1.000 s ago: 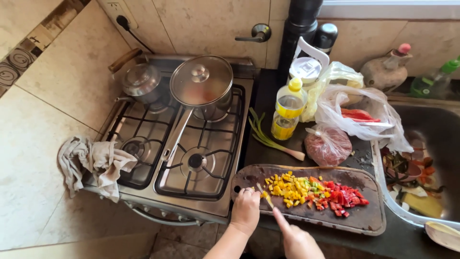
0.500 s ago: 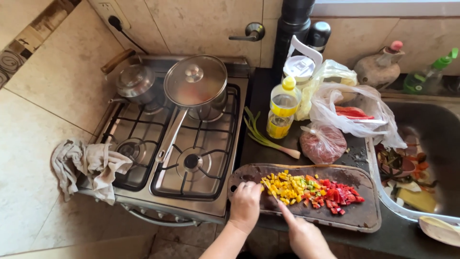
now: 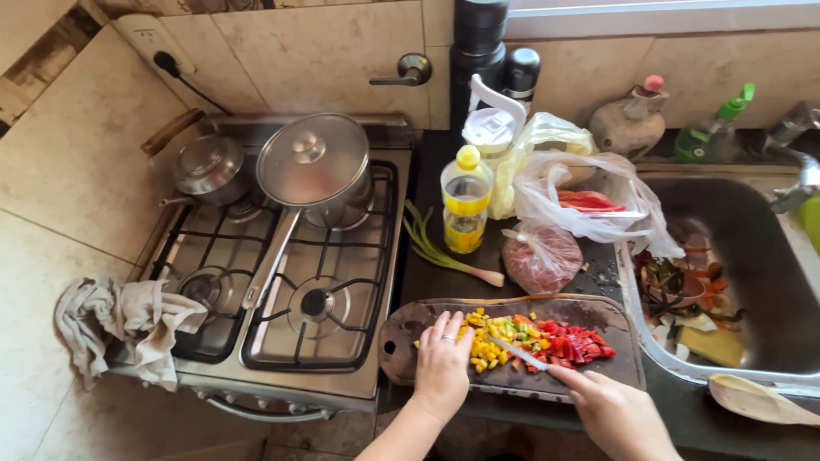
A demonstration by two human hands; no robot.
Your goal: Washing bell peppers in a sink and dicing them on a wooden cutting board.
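A dark wooden cutting board lies on the black counter, with diced yellow, green and red peppers heaped on it. My left hand rests flat on the board's left part, fingers touching the yellow pieces. My right hand grips a knife whose blade points left into the diced pile.
A gas stove to the left carries a lidded saucepan and a small lidded pot. A cloth hangs off its front left corner. Behind the board: oil bottle, spring onions, bagged meat, plastic bags. Sink with scraps at right.
Both hands have stayed at the board. The knife blade has shifted a little further into the pile of diced peppers. My view has drifted slightly.
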